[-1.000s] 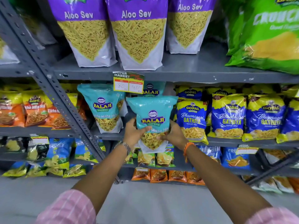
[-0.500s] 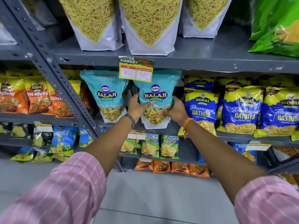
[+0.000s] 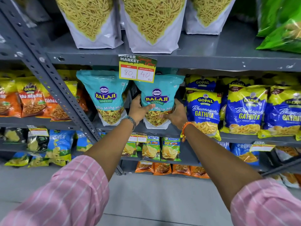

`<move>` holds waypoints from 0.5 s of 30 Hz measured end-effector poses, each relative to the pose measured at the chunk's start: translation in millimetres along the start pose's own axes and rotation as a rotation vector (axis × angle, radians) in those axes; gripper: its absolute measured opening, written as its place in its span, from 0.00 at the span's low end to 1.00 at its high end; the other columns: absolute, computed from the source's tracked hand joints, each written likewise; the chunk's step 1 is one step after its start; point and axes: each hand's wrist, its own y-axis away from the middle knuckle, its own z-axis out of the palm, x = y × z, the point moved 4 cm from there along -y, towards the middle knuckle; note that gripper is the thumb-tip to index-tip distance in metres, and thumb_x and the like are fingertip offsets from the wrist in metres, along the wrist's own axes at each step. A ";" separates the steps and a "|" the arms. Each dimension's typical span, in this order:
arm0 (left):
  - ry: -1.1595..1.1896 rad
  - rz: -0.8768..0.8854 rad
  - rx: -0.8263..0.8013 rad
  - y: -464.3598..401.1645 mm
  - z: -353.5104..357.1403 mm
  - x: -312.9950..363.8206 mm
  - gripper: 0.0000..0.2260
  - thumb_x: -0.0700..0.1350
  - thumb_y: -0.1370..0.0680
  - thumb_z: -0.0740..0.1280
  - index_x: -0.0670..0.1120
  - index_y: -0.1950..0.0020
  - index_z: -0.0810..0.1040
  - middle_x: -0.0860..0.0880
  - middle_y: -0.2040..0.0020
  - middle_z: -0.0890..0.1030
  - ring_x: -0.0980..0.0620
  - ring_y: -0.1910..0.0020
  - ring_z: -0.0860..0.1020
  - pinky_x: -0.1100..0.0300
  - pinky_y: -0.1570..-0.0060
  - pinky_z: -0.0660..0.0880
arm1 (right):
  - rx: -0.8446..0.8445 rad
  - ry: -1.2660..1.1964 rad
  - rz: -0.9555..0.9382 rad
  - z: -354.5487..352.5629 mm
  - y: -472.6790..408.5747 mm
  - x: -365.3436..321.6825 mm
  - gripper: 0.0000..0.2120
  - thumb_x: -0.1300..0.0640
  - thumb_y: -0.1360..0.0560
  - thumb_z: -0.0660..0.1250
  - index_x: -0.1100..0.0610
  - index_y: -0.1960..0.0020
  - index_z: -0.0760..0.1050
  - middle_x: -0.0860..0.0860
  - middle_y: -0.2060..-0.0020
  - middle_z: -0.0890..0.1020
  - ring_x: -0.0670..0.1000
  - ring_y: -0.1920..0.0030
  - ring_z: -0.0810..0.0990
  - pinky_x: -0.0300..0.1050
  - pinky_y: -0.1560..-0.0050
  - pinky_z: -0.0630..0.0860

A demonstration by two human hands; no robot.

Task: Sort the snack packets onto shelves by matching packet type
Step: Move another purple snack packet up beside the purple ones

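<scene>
Hands clasp a teal Balaji packet [image 3: 158,101] from both sides: the left hand [image 3: 138,110] grips its lower left edge, the right hand [image 3: 176,114] its lower right. The packet stands upright on the middle shelf [image 3: 172,130], just beside a matching teal packet [image 3: 105,97] on its left and blue Gopal packets [image 3: 203,110] on its right. A price tag [image 3: 137,68] hangs above it.

Glossy plastic teal packet [image 3: 157,101], matt grey painted metal shelf [image 3: 203,60], paper price tag [image 3: 137,69]
</scene>
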 end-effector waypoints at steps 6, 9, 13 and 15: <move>-0.019 -0.039 -0.006 0.8 -2.6 -3.6 0.31 0.40 0.29 0.79 0.44 0.28 0.72 0.45 0.35 0.83 0.46 0.36 0.81 0.42 0.34 0.79 | -0.005 0.022 0.020 2.0 -3.2 5.7 0.37 0.65 0.42 0.84 0.59 0.37 0.73 0.55 0.43 0.84 0.51 0.44 0.81 0.53 0.41 0.81; 0.024 -0.073 0.031 12.8 -4.3 3.9 0.34 0.36 0.29 0.78 0.43 0.26 0.68 0.46 0.32 0.79 0.47 0.35 0.79 0.46 0.33 0.77 | 0.006 -0.003 0.042 -1.2 5.2 1.8 0.41 0.66 0.43 0.84 0.59 0.35 0.69 0.54 0.42 0.82 0.54 0.40 0.80 0.55 0.40 0.80; 0.041 -0.081 0.175 51.8 -13.4 24.9 0.32 0.33 0.27 0.76 0.40 0.26 0.69 0.43 0.30 0.77 0.47 0.31 0.75 0.58 0.33 0.71 | 0.079 -0.077 0.013 -18.2 41.0 -17.9 0.44 0.65 0.39 0.83 0.59 0.29 0.65 0.58 0.33 0.76 0.53 0.33 0.74 0.54 0.34 0.75; 0.101 -0.075 0.292 75.7 -20.5 37.4 0.25 0.32 0.27 0.75 0.40 0.31 0.74 0.43 0.35 0.80 0.44 0.33 0.78 0.55 0.33 0.75 | 0.220 -0.130 -0.029 -35.1 69.5 -38.5 0.38 0.63 0.36 0.82 0.57 0.31 0.68 0.56 0.34 0.77 0.53 0.35 0.75 0.53 0.34 0.75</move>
